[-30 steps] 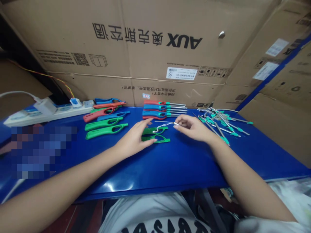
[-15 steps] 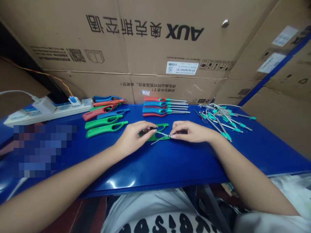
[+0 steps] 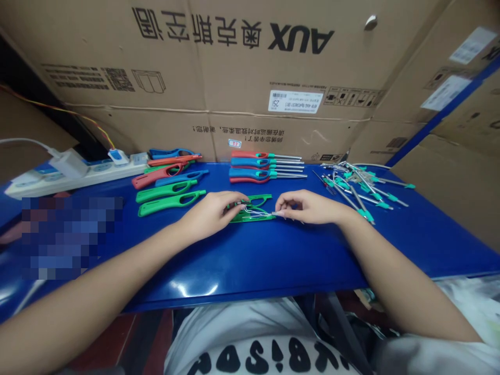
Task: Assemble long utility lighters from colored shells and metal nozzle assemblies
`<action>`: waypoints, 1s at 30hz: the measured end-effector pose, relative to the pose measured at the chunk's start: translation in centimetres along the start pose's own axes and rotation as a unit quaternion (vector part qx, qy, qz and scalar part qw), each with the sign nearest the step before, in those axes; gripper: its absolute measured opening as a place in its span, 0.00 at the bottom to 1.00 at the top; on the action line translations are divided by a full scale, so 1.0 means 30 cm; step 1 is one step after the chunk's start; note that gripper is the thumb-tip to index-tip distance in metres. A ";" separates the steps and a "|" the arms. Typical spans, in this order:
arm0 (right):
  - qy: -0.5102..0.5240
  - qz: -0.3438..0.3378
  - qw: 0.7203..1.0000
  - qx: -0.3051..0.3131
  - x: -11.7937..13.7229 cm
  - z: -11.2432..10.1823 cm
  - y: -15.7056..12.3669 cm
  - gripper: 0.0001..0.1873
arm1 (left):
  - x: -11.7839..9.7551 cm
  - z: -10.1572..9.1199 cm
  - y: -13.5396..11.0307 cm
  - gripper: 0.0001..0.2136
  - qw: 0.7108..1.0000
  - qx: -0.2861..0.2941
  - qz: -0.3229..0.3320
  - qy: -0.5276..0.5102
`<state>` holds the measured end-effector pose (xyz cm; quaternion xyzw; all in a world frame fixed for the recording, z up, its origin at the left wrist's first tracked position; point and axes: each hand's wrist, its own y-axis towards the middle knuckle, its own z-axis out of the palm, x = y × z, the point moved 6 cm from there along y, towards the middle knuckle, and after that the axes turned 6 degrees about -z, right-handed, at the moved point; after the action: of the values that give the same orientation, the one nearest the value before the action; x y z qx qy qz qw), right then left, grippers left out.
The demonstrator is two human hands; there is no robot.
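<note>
A green plastic handle shell (image 3: 253, 207) lies flat on the blue table (image 3: 273, 255) between my two hands. My left hand (image 3: 213, 211) is closed over its left end, fingertips pinching thin white wires that run across the shell. My right hand (image 3: 308, 207) is closed in a pinch on a thin metal rod with wires at the shell's right end. The rod itself is mostly hidden under my fingers.
Loose green, red and blue handle shells (image 3: 167, 177) lie at the left. A stack of finished red and blue lighters (image 3: 265, 167) sits behind. Several metal rods with teal tips (image 3: 359, 187) are piled at the right. A white power strip (image 3: 74, 174) and cardboard boxes (image 3: 234, 78) line the back.
My right hand brought the rod and wires down from above the shell to its right end. My left hand's fingers curled from flat into a pinch on the wires.
</note>
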<state>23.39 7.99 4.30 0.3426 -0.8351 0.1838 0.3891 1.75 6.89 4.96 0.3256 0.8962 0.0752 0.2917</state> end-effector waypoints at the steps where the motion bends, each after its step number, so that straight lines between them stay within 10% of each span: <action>1: -0.002 -0.005 1.000 0.001 -0.002 0.001 0.000 0.19 | 0.003 -0.001 0.001 0.12 1.000 0.005 -0.003 0.006; 30: -0.169 -0.067 0.983 -0.028 -0.025 0.005 0.022 0.05 | 0.028 0.020 0.001 0.08 0.998 0.040 -0.012 0.040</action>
<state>23.17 8.69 3.60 0.4132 -0.8686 0.0735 0.2634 1.57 7.40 4.07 0.3234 0.9132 0.0491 0.2430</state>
